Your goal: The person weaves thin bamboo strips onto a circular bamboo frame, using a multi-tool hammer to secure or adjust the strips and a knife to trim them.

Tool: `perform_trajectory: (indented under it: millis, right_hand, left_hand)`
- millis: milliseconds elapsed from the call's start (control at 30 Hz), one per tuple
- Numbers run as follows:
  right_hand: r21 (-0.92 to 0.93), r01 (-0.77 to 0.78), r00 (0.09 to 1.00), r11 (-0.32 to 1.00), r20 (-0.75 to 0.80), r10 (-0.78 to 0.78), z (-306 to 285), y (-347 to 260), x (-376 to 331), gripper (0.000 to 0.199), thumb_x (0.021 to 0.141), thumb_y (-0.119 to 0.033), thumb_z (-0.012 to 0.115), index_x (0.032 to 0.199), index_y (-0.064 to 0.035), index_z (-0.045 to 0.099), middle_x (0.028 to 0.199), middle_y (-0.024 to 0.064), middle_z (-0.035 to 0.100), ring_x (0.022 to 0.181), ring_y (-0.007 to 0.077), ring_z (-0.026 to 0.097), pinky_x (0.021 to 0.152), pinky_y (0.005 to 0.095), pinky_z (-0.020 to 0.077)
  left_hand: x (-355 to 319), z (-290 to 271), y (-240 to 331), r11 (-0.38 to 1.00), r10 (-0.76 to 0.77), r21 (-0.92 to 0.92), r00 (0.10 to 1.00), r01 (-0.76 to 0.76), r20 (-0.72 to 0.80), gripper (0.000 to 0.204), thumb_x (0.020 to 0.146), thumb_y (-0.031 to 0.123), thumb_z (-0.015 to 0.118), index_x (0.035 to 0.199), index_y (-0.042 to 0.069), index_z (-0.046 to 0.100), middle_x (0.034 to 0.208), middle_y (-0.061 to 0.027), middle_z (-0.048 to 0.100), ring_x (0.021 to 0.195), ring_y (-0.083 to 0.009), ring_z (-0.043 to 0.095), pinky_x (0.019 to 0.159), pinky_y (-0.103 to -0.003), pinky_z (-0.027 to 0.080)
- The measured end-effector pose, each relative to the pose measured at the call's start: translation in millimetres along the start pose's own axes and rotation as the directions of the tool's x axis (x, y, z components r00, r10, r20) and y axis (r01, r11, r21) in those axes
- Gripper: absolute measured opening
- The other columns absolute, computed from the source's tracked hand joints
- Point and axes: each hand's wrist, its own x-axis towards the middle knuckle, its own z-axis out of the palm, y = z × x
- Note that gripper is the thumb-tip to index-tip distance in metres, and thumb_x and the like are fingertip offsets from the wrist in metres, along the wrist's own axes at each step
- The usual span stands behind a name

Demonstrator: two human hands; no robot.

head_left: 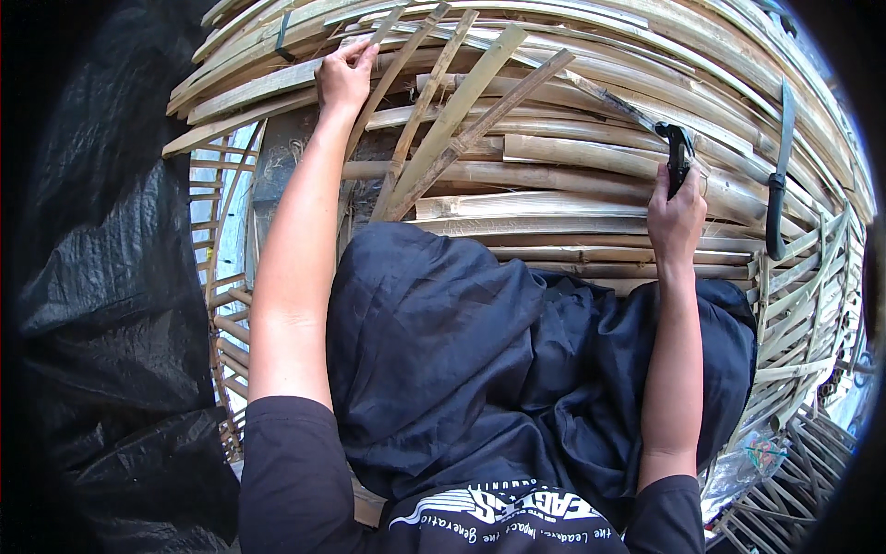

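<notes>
My left hand reaches up to the far left, its thumb and fingertips pinched round the upper part of a thin bamboo strip. Several more split bamboo strips lean side by side to its right, fanned over my knees. Gripped in my right hand is a tool with a black handle. Its narrow, worn blade points up and left across the bamboo; I cannot make out its exact kind. Part of the handle is hidden by my fingers.
Long split bamboo poles lie stacked across the far side. A long knife with a dark handle rests on them at right. Black plastic sheeting hangs at left, beside a bamboo lattice. Woven strips stand at right.
</notes>
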Motion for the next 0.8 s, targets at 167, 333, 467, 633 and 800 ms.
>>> perform_trajectory:
  millis: [167, 333, 467, 633, 800]
  right_hand:
    - [0.002, 0.005, 1.0, 1.0, 0.003, -0.005, 0, 3, 1, 0.029, 0.102, -0.028, 0.062, 0.108, -0.0002, 0.057, 0.08, 0.029, 0.069, 0.078, 0.0509, 0.067, 0.066, 0.0557, 0.0494]
    - [0.015, -0.151, 0.988, 0.988, 0.017, 0.15, -19, -12, 5, 0.032, 0.103, -0.03, 0.064, 0.106, 0.0016, 0.062, 0.087, 0.0244, 0.069, 0.071, 0.0372, 0.067, 0.068, 0.0452, 0.0518]
    - [0.141, 0.111, 0.979, 0.984, -0.187, -0.084, -47, -36, 18, 0.023, 0.104, -0.023, 0.063, 0.111, -0.0009, 0.058, 0.073, 0.0018, 0.058, 0.057, 0.0108, 0.053, 0.05, 0.0281, 0.0422]
    - [0.307, 0.206, 0.963, 0.929, 0.107, -0.249, -27, -141, 46, 0.02, 0.106, -0.011, 0.054, 0.125, -0.0074, 0.051, 0.075, 0.0005, 0.053, 0.057, 0.0096, 0.049, 0.051, 0.0263, 0.0397]
    - [0.194, 0.555, 0.799, 0.809, 0.144, -0.583, 51, -219, 85, 0.025, 0.104, -0.016, 0.057, 0.127, -0.0071, 0.053, 0.097, 0.0242, 0.073, 0.086, 0.0423, 0.073, 0.069, 0.0505, 0.0527]
  left_hand:
    - [1, 0, 3, 1.0, -0.002, 0.004, 1.0, 0.002, 0.023, 0.035, 0.089, 0.041, 0.08, 0.112, 0.015, 0.08, 0.089, -0.008, 0.078, 0.08, -0.017, 0.073, 0.075, -0.033, 0.056]
    - [1, 6, -8, 0.999, 0.046, -0.019, 0.998, -0.047, -0.051, 0.036, 0.089, 0.041, 0.08, 0.111, 0.013, 0.081, 0.092, -0.0087, 0.079, 0.083, -0.0179, 0.074, 0.076, -0.033, 0.056]
    - [-6, 17, -2, 0.993, 0.109, -0.034, 0.982, -0.116, -0.156, 0.035, 0.088, 0.037, 0.08, 0.111, 0.01, 0.08, 0.104, -0.0161, 0.077, 0.098, -0.0299, 0.075, 0.087, -0.039, 0.056]
    - [-19, 14, 4, 0.988, 0.125, -0.058, 0.969, -0.141, -0.214, 0.031, 0.088, 0.033, 0.08, 0.108, 0.009, 0.08, 0.101, -0.0184, 0.076, 0.095, -0.0331, 0.073, 0.085, -0.04, 0.056]
    - [-20, 19, 12, 0.987, 0.123, -0.072, 0.961, -0.145, -0.248, 0.025, 0.087, 0.029, 0.08, 0.107, 0.013, 0.08, 0.099, -0.0179, 0.074, 0.089, -0.0373, 0.072, 0.078, -0.045, 0.058]
